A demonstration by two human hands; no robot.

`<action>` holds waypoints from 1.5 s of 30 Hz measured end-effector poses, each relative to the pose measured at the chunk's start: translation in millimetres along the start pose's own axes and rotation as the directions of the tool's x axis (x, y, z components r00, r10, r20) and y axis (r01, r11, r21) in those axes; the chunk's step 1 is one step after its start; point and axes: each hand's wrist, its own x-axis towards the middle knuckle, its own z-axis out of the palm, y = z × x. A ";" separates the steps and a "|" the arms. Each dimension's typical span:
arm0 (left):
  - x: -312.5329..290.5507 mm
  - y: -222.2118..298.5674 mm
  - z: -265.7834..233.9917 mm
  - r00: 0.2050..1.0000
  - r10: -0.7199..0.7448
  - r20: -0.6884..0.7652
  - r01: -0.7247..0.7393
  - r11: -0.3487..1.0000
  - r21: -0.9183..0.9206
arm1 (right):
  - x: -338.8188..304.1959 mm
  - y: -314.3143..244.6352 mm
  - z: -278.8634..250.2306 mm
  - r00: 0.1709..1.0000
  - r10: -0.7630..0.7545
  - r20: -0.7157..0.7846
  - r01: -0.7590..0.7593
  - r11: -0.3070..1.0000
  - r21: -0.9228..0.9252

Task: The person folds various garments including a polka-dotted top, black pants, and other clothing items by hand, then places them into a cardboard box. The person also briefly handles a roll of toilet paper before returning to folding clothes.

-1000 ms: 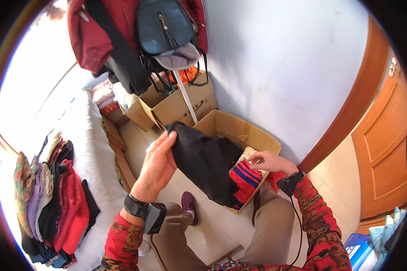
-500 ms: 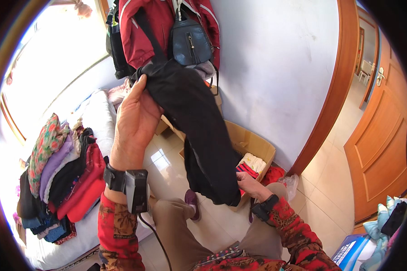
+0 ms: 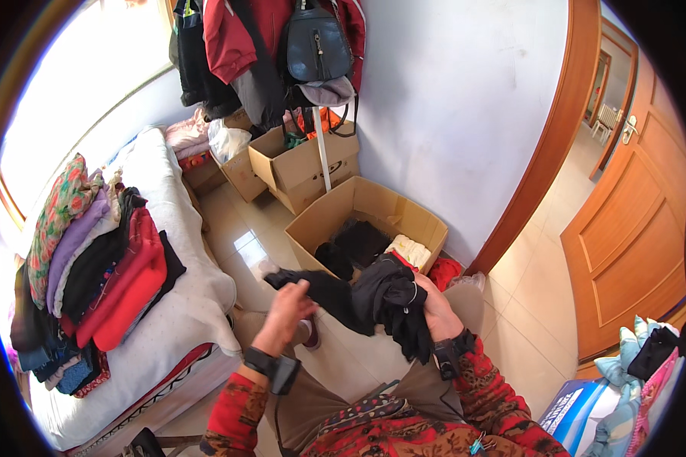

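A black garment lies bunched over my lap, in front of the open cardboard box. My right hand is closed on its gathered right end, the thumb on top. From there a long black part stretches left toward my left hand. That hand is beside the cloth with its fingers loosely bent and apart, and nothing shows in its grasp. The garment's exact kind cannot be made out in this bunched state.
The open cardboard box holds dark and white folded clothes. A bed at left carries a pile of clothes. More boxes stand under hanging jackets and a dark backpack. A wooden door stands at right.
The black garment has come down from its raised, stretched-out position and is now bunched low by my right hand. My left hand has dropped and come off the garment's upper end.
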 end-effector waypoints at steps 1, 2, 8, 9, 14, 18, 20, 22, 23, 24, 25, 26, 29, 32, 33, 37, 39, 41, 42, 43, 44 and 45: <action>-7.4 -6.4 8.3 0.998 -0.055 0.002 0.054 0.983 0.175 | 1.1 5.1 2.0 0.999 -0.027 0.029 0.027 0.999 -0.021; -16.5 -11.1 17.8 0.995 0.023 0.095 -0.054 0.938 0.342 | 1.1 8.7 3.8 0.998 -0.057 0.015 0.058 0.997 -0.041; -52.2 14.6 50.0 0.958 0.109 0.265 -0.204 0.910 0.362 | -2.5 17.9 19.8 0.984 0.037 0.174 0.023 0.944 -0.330; -57.3 15.6 54.7 0.944 -0.003 0.329 -0.045 0.989 0.138 | -2.1 21.0 23.6 0.981 0.001 0.195 0.090 0.885 -0.457; -57.2 6.1 65.1 0.964 -0.125 0.236 0.095 0.986 0.135 | -2.8 36.8 33.6 0.964 0.000 0.267 0.191 0.697 -0.691; -53.3 -15.1 60.1 0.941 -0.018 0.337 0.116 0.955 -0.274 | -9.4 41.3 32.0 0.960 -0.022 0.280 0.242 0.571 -0.784; -51.5 -22.7 55.1 0.952 0.012 0.304 0.098 0.934 -0.344 | -15.0 40.4 29.2 0.958 -0.059 0.281 0.271 0.513 -0.814; -49.0 -25.6 50.1 0.949 0.061 0.308 0.079 0.903 -0.423 | -19.8 36.3 24.7 0.964 -0.021 0.267 0.251 0.417 -0.873; -48.2 -25.1 47.0 0.943 0.087 0.320 0.074 0.886 -0.458 | -20.2 35.2 22.5 0.976 0.006 0.217 0.201 0.356 -0.913; -47.9 -24.3 45.2 0.942 0.107 0.318 0.067 0.869 -0.491 | -23.2 35.1 19.5 0.971 0.006 0.241 0.218 0.404 -0.888; -47.9 -22.6 44.2 0.935 0.105 0.340 0.094 0.848 -0.521 | -22.2 35.8 17.0 0.980 0.040 0.194 0.167 0.365 -0.916; -49.1 -20.7 43.4 0.932 0.097 0.349 0.120 0.828 -0.548 | -21.6 37.7 14.0 0.984 0.074 0.164 0.131 0.335 -0.933; -54.9 -10.8 45.1 0.924 0.039 0.379 0.207 0.784 -0.586 | -15.6 50.1 5.4 0.983 0.061 0.172 0.142 0.343 -0.929; -63.2 5.5 48.0 0.914 0.001 0.405 0.249 0.789 -0.562 | -6.4 59.6 -2.7 0.998 -0.020 0.067 0.070 0.330 -0.941; -66.3 12.3 48.5 0.916 -0.025 0.401 0.261 0.796 -0.546 | -3.3 62.4 -4.5 0.985 -0.097 0.141 0.166 0.363 -0.917; -75.1 42.8 51.9 0.852 0.040 0.521 0.160 0.929 -0.333 | 8.8 68.4 -6.1 0.926 -0.237 0.295 0.353 0.263 -0.898; -77.1 57.7 55.5 0.816 0.003 0.578 0.133 0.972 -0.192 | 13.3 65.7 -3.4 0.842 -0.249 0.478 0.516 0.119 -0.848; -79.6 71.9 58.7 0.800 0.013 0.600 0.091 0.986 -0.142 | 16.7 56.5 2.5 0.904 -0.053 0.423 0.427 0.112 -0.898; -80.8 79.1 59.6 0.800 -0.008 0.600 0.089 0.990 -0.106 | 17.4 50.6 7.2 0.919 0.002 0.395 0.392 0.103 -0.914; -81.8 86.6 59.5 0.787 0.021 0.616 0.020 0.998 -0.059 | 17.1 44.0 13.0 0.945 0.066 0.321 0.317 0.067 -0.946; -82.0 95.0 58.2 0.782 0.026 0.622 -0.030 1.000 -0.003 | 15.6 39.5 20.4 0.893 -0.022 0.449 0.449 0.049 -0.892; -81.1 103.1 57.3 0.778 0.031 0.628 -0.082 0.995 0.052 | 14.0 35.0 29.0 0.842 -0.093 0.532 0.534 -0.003 -0.846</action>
